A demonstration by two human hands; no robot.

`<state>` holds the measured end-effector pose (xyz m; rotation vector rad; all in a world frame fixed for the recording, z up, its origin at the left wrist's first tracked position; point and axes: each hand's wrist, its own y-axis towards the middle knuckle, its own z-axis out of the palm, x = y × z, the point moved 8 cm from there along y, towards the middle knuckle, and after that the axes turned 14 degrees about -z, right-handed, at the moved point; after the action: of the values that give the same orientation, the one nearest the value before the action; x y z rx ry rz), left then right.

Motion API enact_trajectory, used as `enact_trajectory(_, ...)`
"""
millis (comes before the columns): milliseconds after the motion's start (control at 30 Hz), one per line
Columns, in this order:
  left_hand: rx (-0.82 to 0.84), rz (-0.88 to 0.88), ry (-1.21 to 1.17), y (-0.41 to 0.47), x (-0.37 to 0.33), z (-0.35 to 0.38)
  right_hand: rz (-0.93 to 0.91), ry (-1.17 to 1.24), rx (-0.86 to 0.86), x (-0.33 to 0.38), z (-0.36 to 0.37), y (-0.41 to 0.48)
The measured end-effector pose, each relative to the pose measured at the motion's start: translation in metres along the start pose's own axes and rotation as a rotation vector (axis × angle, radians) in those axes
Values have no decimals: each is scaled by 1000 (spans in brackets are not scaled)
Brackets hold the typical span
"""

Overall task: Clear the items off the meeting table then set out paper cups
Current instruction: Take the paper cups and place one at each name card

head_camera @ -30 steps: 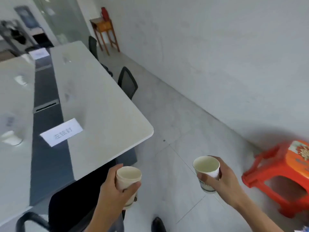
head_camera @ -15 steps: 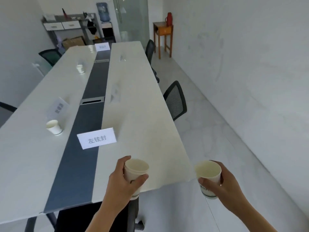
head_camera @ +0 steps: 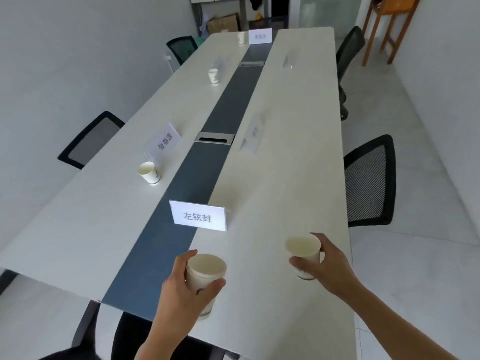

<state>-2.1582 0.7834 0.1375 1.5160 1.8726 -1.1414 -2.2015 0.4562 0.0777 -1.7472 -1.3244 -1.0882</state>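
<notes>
My left hand (head_camera: 181,289) grips a white paper cup (head_camera: 205,275) above the near end of the long meeting table (head_camera: 291,178). My right hand (head_camera: 328,266) holds a second paper cup (head_camera: 304,252) over the table's right half, a little farther in. A name card (head_camera: 198,215) stands just beyond the left cup. Another paper cup (head_camera: 148,172) stands on the left half beside a second name card (head_camera: 165,141). Farther along stands a paper cup (head_camera: 213,76), and a small cup (head_camera: 241,37) sits near the far end.
A dark strip with a cable hatch (head_camera: 214,137) runs down the table's middle. Black mesh chairs stand on the right (head_camera: 370,180) and left (head_camera: 91,139). More name cards (head_camera: 260,36) sit farther along. A wooden stand (head_camera: 387,24) is at the far right.
The view has swung left from the floor and the red stool to the table. Both hands, each still holding its cup, have come over the table's near end.
</notes>
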Motion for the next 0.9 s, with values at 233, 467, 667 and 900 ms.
enact_trajectory(233,-133,-161,-30,7,15,-11,-17,-48,135,-19,58,131)
enact_trajectory(467,-145,-273,3,38,44,-19,8,-123,113,-41,116,207)
enact_trajectory(667,-104,-311,-17,80,58,-13,13,-141,86,-63,136,214)
enact_trajectory(900,0,-252,-32,119,41,5,56,-180,181,-62,131,208)
